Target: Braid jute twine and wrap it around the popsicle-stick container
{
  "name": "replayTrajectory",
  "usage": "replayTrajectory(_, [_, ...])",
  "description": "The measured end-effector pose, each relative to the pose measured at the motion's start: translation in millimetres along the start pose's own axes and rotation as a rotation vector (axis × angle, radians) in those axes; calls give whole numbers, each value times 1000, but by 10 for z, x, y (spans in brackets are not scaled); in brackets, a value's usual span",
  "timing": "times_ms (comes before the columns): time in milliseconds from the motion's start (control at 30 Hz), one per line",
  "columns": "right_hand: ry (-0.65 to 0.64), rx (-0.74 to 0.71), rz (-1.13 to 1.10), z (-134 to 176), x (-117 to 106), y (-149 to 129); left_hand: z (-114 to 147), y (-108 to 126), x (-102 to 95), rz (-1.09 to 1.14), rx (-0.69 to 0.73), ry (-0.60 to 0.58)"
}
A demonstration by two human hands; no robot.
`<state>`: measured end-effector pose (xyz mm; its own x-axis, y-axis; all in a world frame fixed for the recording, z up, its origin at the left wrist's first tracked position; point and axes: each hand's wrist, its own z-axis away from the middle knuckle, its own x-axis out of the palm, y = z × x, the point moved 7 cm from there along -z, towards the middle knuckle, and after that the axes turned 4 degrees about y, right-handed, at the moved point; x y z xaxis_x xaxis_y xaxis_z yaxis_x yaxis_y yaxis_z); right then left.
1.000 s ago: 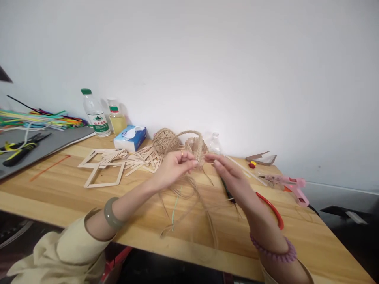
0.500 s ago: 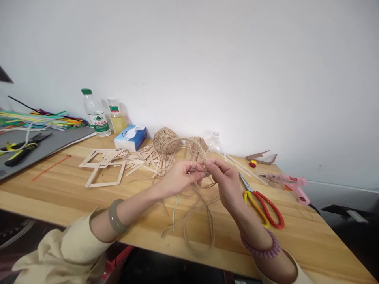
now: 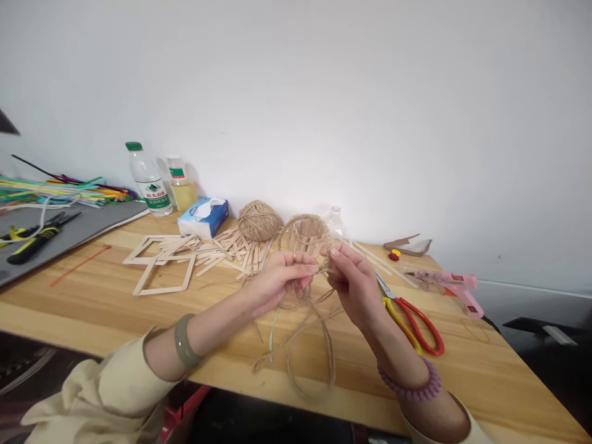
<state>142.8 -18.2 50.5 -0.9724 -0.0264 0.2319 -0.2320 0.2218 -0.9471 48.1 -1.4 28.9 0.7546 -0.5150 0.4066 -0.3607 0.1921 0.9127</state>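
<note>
A braided twine cord (image 3: 303, 217) arches up in a loop above both hands. My left hand (image 3: 287, 274) is closed in a pinch on the cord, thumb and fingertips together. My right hand (image 3: 352, 274) pinches the same cord a little to the right. Loose twine strands (image 3: 330, 345) trail below the hands and curl on the table. Behind the loop stands a small cup made of wooden sticks (image 3: 308, 231), partly hidden. The twine ball (image 3: 259, 221) sits at the back, left of the cup.
Scissors (image 3: 416, 324) and a pink glue gun (image 3: 446, 282) lie to the right. Craft sticks (image 3: 226, 246) and stick frames (image 3: 161, 271) spread over the left. A tissue pack (image 3: 203, 217) and a water bottle (image 3: 148, 180) stand behind. Pliers (image 3: 34, 240) rest on a grey mat (image 3: 97, 225).
My hands have moved slightly apart along the braided cord. Its loop has turned and now forms a rounder arch in front of the stick cup.
</note>
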Motion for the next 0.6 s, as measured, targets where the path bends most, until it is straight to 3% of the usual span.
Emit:
replayTrajectory(167, [-140,90,190,23,-6,-5,-26,-43,-46,13,-44,10])
replayTrajectory(300, [-121,26,435,27,-53,-58,-35,-39,-86,-52,-63,36])
replayTrajectory(400, [-104,-22,499,26,-49,-78,-28,-12,-97,-85,-56,55])
replayTrajectory(600, [-115,-64,466,34,-22,-85,-1,-84,-26,87,-206,-98])
